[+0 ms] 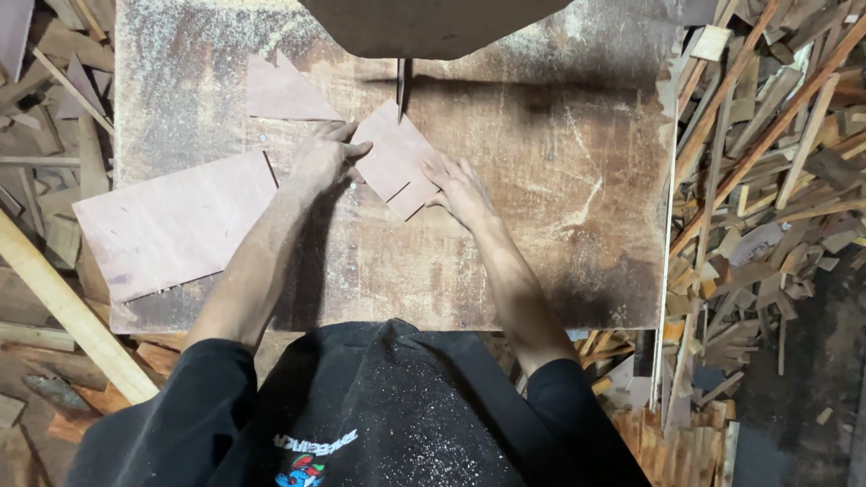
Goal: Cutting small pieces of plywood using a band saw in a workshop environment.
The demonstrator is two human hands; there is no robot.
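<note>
Single head view, looking steeply down from above our own chest onto saw table (559, 225). Close range: table fills frame centre, blade (400, 86) at its far edge, scrap pile (767, 180) right of table.

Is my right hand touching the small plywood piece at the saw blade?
Touching. The head view shows the right hand with its fingers lying flat on the lower right edge of the small plywood piece, no gap between them.
</note>
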